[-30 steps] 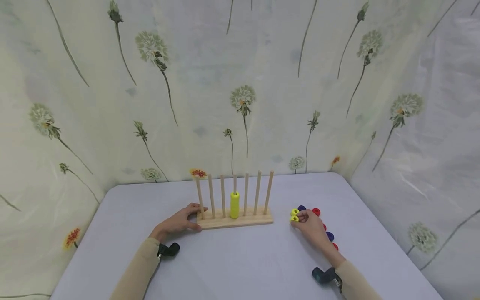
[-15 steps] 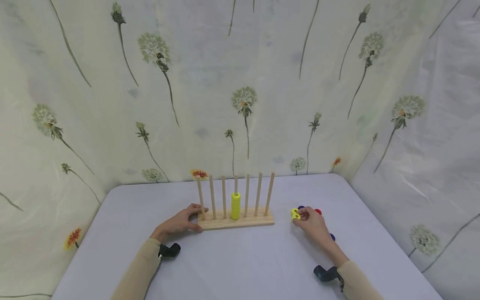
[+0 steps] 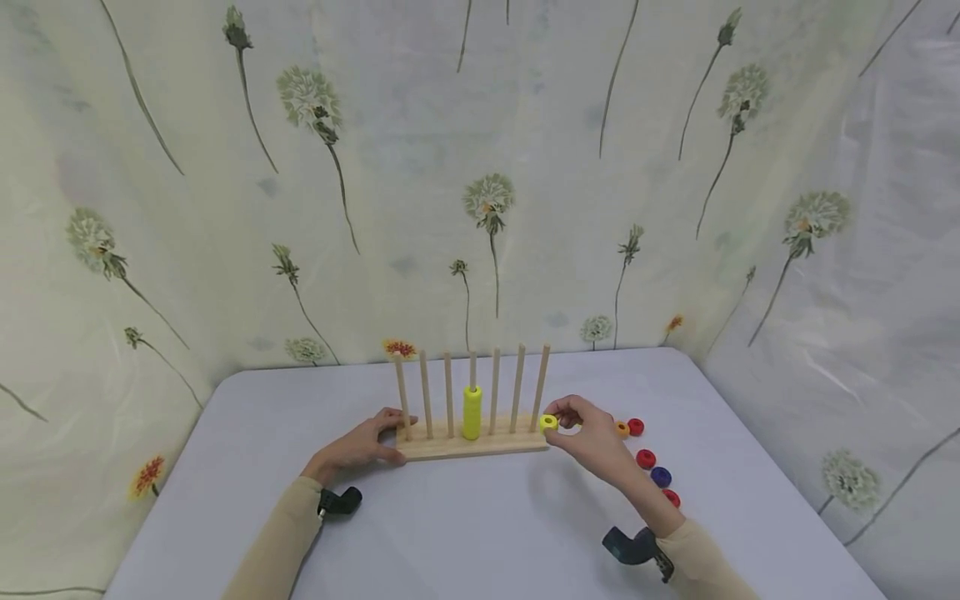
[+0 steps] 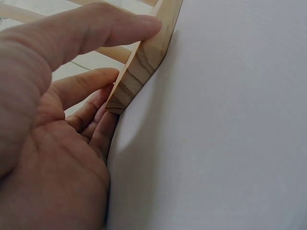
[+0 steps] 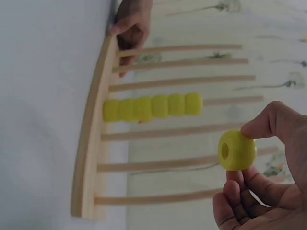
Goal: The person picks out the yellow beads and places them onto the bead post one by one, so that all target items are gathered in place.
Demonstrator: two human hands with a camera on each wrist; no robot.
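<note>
A wooden peg stand (image 3: 442, 451) with a row of upright pegs stands on the white table. Its middle peg carries a stack of yellow beads (image 5: 152, 106), with the peg's tip bare above them. My left hand (image 3: 352, 446) grips the left end of the base, thumb on the front edge and fingers behind, as the left wrist view shows. Between thumb and fingertips, my right hand (image 3: 600, 442) pinches a single yellow bead (image 5: 238, 151), its hole visible. In the head view that bead overlaps the right end of the stand, beside the rightmost peg.
Loose beads lie to the right, behind and beside my right forearm: an orange bead (image 3: 622, 429), a blue bead (image 3: 661, 477) and several red ones, one red bead (image 3: 646, 458) among them. A flower-printed curtain (image 3: 420, 167) hangs behind the table.
My right hand has picked up a yellow bead from the loose ones and carried it left to the stand's right end, uncovering other beads. The left hand keeps its grip.
</note>
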